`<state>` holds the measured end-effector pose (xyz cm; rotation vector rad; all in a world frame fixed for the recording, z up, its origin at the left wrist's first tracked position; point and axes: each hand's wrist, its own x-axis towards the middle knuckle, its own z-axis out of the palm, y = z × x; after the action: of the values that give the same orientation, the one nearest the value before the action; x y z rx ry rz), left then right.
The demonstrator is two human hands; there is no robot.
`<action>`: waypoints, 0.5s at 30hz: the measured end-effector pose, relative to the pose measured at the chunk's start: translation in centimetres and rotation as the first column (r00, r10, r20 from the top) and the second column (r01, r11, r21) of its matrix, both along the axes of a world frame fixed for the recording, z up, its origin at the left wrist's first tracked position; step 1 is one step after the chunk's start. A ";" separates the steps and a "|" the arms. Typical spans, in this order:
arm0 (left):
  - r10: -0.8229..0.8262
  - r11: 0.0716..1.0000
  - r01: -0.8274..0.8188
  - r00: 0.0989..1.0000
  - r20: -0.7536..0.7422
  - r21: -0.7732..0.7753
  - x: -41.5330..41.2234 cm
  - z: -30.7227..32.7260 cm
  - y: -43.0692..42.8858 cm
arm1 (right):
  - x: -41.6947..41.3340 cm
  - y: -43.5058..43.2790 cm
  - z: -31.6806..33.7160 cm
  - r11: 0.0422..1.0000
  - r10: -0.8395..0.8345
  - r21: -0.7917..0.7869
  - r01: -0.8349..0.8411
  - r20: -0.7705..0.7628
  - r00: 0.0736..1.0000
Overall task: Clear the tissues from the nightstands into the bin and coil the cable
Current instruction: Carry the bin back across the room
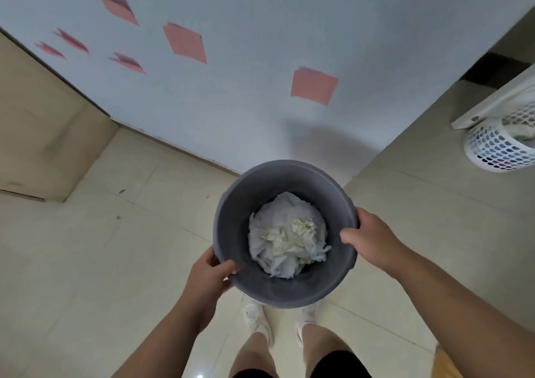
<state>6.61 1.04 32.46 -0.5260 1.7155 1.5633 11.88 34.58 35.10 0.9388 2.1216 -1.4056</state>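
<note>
One grey bin [285, 288] is gripped at its rim by two hands, left [209, 273] and right [373, 237]. Inside the bin lies one heap of crumpled tissues [286, 237]. Right of the bin stands one white basket [499, 146]. Below the bin, two white shoes [256, 319].

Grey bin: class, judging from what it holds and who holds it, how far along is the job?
Done: crumpled tissues already lie in the grey bin. In hand: the left hand and right hand grip its rim above the floor. Left: no nightstand or cable shows, so coiling cannot be judged.
</note>
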 end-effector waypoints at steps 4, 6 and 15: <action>-0.019 0.999 0.021 0.999 0.036 -0.046 -3.7 -10.6 -0.8 | -2.8 -0.9 -11.5 1.000 -0.007 -0.006 0.007 0.068 0.998; -0.026 0.998 0.030 0.998 0.054 -0.063 -5.2 -16.6 -1.4 | -4.1 -1.8 -17.9 1.000 -0.019 -0.009 0.020 0.093 0.995; -0.060 0.994 0.067 0.995 0.077 -0.088 -11.4 -40.5 -1.6 | -10.3 -2.5 -42.0 1.000 -0.028 0.016 0.027 0.083 0.996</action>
<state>-4.84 -0.60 -8.00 -0.5628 1.7357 1.4093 1.55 32.08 -6.88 1.0179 2.0686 -1.3418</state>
